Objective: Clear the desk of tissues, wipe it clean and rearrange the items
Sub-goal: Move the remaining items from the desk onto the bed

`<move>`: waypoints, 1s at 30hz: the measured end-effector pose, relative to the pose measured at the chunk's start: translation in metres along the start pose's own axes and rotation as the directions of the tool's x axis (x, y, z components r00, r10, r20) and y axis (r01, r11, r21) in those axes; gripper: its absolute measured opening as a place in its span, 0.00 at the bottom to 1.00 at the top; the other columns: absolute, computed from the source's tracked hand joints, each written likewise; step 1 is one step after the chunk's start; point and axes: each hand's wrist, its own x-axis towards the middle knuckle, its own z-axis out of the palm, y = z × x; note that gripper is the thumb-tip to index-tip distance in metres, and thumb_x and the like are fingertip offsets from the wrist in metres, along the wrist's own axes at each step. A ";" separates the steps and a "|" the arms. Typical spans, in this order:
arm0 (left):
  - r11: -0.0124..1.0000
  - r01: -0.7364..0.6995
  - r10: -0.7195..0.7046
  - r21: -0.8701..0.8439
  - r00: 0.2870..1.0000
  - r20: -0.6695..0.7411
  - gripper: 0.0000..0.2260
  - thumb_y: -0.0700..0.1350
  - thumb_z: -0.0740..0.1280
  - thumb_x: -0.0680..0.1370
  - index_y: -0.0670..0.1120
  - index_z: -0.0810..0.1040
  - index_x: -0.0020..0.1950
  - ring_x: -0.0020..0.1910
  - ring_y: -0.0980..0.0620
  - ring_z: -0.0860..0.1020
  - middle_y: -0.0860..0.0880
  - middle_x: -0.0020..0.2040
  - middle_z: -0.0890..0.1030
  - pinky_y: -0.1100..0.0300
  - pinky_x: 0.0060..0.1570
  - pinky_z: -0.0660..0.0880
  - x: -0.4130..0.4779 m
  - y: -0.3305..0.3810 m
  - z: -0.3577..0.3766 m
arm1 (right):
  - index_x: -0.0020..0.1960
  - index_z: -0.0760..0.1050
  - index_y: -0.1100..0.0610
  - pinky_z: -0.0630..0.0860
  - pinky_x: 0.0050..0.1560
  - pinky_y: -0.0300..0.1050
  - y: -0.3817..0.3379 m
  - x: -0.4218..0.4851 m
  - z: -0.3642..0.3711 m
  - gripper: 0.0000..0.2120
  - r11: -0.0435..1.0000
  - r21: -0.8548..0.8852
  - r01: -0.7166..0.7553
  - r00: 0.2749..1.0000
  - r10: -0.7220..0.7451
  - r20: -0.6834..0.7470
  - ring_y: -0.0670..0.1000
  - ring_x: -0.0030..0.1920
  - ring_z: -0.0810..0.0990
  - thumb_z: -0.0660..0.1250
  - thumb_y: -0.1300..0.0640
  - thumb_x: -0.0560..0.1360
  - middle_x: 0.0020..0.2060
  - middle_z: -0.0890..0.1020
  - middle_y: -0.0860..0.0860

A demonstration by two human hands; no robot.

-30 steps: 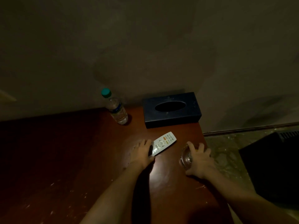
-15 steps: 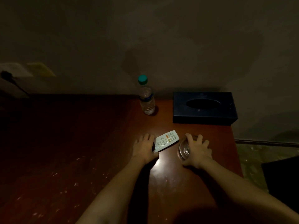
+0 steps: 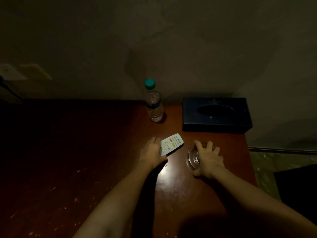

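A white remote control (image 3: 172,143) lies on the reddish-brown wooden desk (image 3: 103,152); my left hand (image 3: 151,152) grips its near end, which the hand hides. My right hand (image 3: 208,160) covers a clear glass ashtray (image 3: 193,158) from above, fingers curled round its rim, with something small and yellow showing between them. Behind stand a plastic water bottle (image 3: 153,102) with a teal cap and a dark tissue box (image 3: 216,115) with an oval opening, both against the wall. No loose tissue shows.
The desk's right edge (image 3: 249,155) runs just beyond the ashtray, with tiled floor (image 3: 277,160) and a dark object (image 3: 298,186) below it. Pale specks dot the desk's near left part (image 3: 51,194). The far left is in deep shadow.
The view has swung left, so bottle and box appear further right. The ashtray under my right hand has slid a little left toward the remote; my left hand keeps its hold.
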 end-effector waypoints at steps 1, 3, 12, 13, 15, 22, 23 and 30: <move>1.000 0.002 -0.002 0.005 1.000 0.004 0.24 0.50 0.73 0.69 0.48 0.70 0.61 0.59 0.51 0.70 0.49 0.57 0.71 0.59 0.49 0.74 0.001 0.000 -0.001 | 0.73 0.45 0.43 0.74 0.58 0.57 0.000 0.000 0.000 0.55 1.000 -0.003 0.001 1.000 -0.001 0.001 0.62 0.65 0.61 0.79 0.46 0.59 0.67 0.54 0.57; 1.000 0.002 -0.002 0.021 1.000 0.021 0.24 0.50 0.74 0.69 0.48 0.69 0.61 0.58 0.51 0.71 0.49 0.57 0.71 0.59 0.48 0.73 0.002 0.000 -0.003 | 0.73 0.44 0.43 0.74 0.58 0.56 -0.001 0.000 0.000 0.56 1.000 -0.007 -0.004 1.000 0.004 -0.006 0.62 0.65 0.61 0.79 0.45 0.59 0.67 0.54 0.57; 0.999 -0.006 0.004 0.035 0.999 0.040 0.25 0.51 0.74 0.70 0.48 0.67 0.62 0.59 0.49 0.73 0.48 0.60 0.72 0.54 0.52 0.75 -0.011 0.008 -0.019 | 0.73 0.43 0.42 0.74 0.59 0.56 0.006 -0.020 -0.004 0.58 0.999 0.015 -0.042 0.999 0.042 0.001 0.61 0.66 0.61 0.79 0.44 0.57 0.67 0.54 0.57; 0.999 -0.002 0.001 0.032 0.999 0.034 0.25 0.50 0.74 0.70 0.48 0.67 0.61 0.59 0.49 0.73 0.48 0.60 0.72 0.54 0.53 0.75 -0.013 0.010 -0.024 | 0.74 0.43 0.42 0.74 0.59 0.56 0.009 -0.026 -0.006 0.58 0.999 0.018 -0.042 0.999 0.042 -0.001 0.61 0.66 0.61 0.79 0.43 0.57 0.67 0.54 0.57; 1.000 -0.004 0.004 0.029 1.000 0.019 0.24 0.50 0.74 0.70 0.49 0.67 0.62 0.59 0.49 0.74 0.48 0.60 0.73 0.54 0.53 0.75 -0.020 0.017 -0.033 | 0.74 0.44 0.42 0.74 0.59 0.56 0.015 -0.040 -0.013 0.56 0.998 0.041 -0.042 0.999 0.043 -0.013 0.62 0.66 0.61 0.79 0.43 0.58 0.67 0.55 0.57; 0.996 -0.080 0.080 0.032 0.997 -0.005 0.25 0.51 0.74 0.71 0.50 0.69 0.63 0.59 0.49 0.74 0.50 0.60 0.73 0.53 0.55 0.75 -0.069 0.050 -0.044 | 0.72 0.47 0.41 0.75 0.57 0.55 0.034 -0.097 -0.031 0.55 0.995 0.091 -0.037 0.994 0.046 -0.103 0.62 0.66 0.61 0.80 0.42 0.57 0.67 0.56 0.57; 0.996 -0.090 0.090 0.026 0.996 -0.008 0.25 0.52 0.74 0.71 0.50 0.69 0.63 0.59 0.49 0.74 0.50 0.60 0.74 0.54 0.54 0.74 -0.077 0.054 -0.045 | 0.72 0.47 0.41 0.74 0.59 0.57 0.038 -0.108 -0.032 0.55 0.994 0.097 -0.041 0.993 0.052 -0.109 0.62 0.67 0.61 0.80 0.43 0.57 0.68 0.56 0.56; 0.965 -0.263 0.263 -0.005 0.965 -0.010 0.21 0.49 0.73 0.72 0.49 0.71 0.61 0.53 0.52 0.73 0.50 0.58 0.74 0.60 0.46 0.70 -0.133 0.086 -0.051 | 0.72 0.48 0.41 0.73 0.61 0.57 0.059 -0.195 -0.030 0.53 0.978 0.159 -0.133 0.966 0.164 -0.199 0.62 0.68 0.60 0.80 0.46 0.59 0.68 0.57 0.56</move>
